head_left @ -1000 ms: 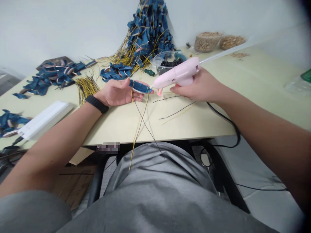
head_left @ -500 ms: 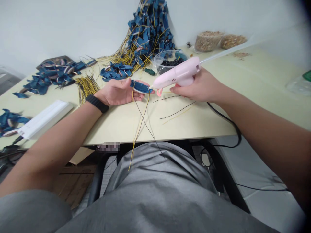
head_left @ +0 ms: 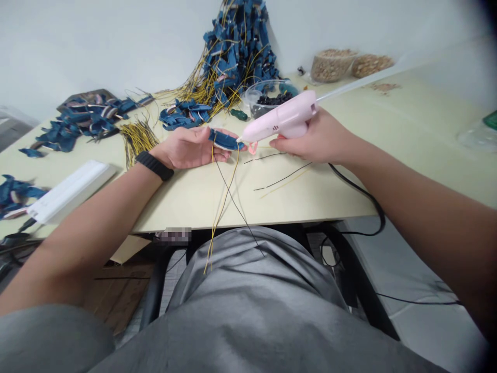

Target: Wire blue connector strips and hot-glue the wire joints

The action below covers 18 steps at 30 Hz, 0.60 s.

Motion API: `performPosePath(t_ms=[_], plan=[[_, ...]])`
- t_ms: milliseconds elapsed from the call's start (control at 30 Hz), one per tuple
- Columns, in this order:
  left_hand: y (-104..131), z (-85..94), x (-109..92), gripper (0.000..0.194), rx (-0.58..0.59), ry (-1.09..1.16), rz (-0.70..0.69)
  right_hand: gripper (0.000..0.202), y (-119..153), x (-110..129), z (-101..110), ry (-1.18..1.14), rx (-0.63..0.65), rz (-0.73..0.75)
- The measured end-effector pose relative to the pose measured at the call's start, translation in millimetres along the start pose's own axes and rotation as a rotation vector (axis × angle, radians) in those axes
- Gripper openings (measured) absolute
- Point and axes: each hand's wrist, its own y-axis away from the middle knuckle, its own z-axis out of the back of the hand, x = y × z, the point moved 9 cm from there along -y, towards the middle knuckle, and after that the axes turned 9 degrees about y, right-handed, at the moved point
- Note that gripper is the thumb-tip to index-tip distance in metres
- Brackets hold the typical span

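Across the fingers of my left hand (head_left: pixel 198 148) lies a small curved blue part (head_left: pixel 225 140), held with the thumb at its left end. Yellow and black wires (head_left: pixel 234 178) hang from it, over the table edge and onto my lap. My right hand (head_left: pixel 310 137) is wrapped round a pink hot glue gun (head_left: pixel 283 117), with a clear glue stick (head_left: pixel 357 81) out of its back. The gun's nozzle is at the right end of the blue part; whether it touches cannot be made out. Loose wires (head_left: pixel 285 177) lie on the table below my right hand.
A tall heap of wired blue parts (head_left: pixel 243 49) rises at the back, near a clear tub (head_left: pixel 267 103) of black pieces. More blue parts (head_left: pixel 77 122), a yellow wire bundle (head_left: pixel 139 139) and a white box (head_left: pixel 72 191) are at left. The gun's black cord (head_left: pixel 375 199) loops over the front edge.
My right hand and the glue gun have shifted very slightly left. The blue part in my left hand has hardly moved.
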Motion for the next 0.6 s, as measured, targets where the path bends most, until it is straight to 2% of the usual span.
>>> performPosePath(t_ms=[267, 433, 600], plan=[[-0.1, -3.8, -1.3, 0.072, 0.021, 0.005, -0.008, 0.031, -3.0, -2.2, -1.8, -0.014, 0.006, 0.035], [1.1, -4.2, -2.6, 0.063, -0.011, -0.014, -0.006, 0.032, 2.2, 2.8, 3.0, -0.027, -0.005, -0.001], [1.6, -0.5, -2.5, 0.063, -0.048, -0.052, -0.003, 0.029, 6.0, 8.4, -0.1, -0.108, 0.079, 0.027]])
